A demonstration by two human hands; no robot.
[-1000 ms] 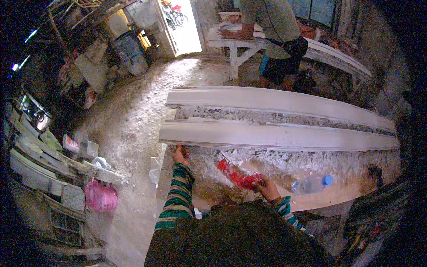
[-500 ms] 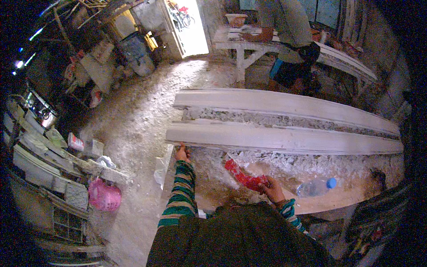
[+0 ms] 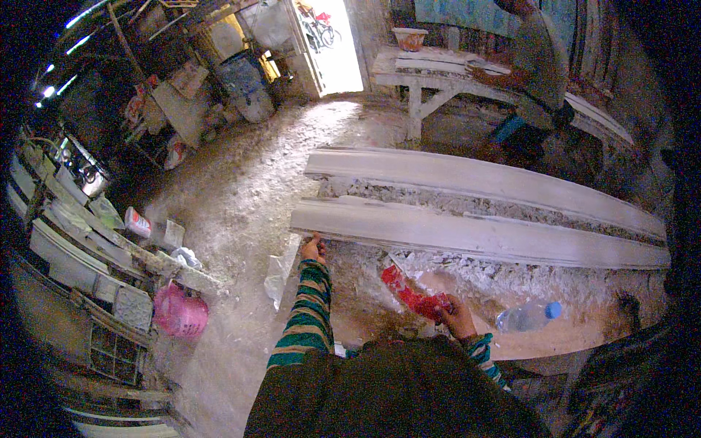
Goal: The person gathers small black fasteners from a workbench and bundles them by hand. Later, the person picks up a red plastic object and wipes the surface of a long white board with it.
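Note:
My left hand (image 3: 314, 249) is at the left end of the nearer long white moulding (image 3: 409, 223), with its fingers curled in against the moulding's near edge. What lies between those fingers, if anything, is too small to make out. My right hand (image 3: 458, 318) is closed round one end of a curved red piece (image 3: 412, 293), speckled with white, whose far end rests on or just over the plaster-strewn bench top. A second white moulding (image 3: 453, 169) runs alongside the first, farther away. Crumbly plaster scraps (image 3: 467, 266) lie along the near moulding's front edge.
A clear bottle with a blue cap (image 3: 529, 317) lies on the bench to the right. Beyond, another person (image 3: 540, 66) works at a white table (image 3: 438, 71) bearing a pot (image 3: 410, 39). A pink basket (image 3: 180, 310) stands on the floor at left, beside stacked boards (image 3: 80, 248).
My view has shifted, so the scene sits farther right. My left fingers look more curled. The other person's upper body has come up and moved right. The red piece stays in my right hand.

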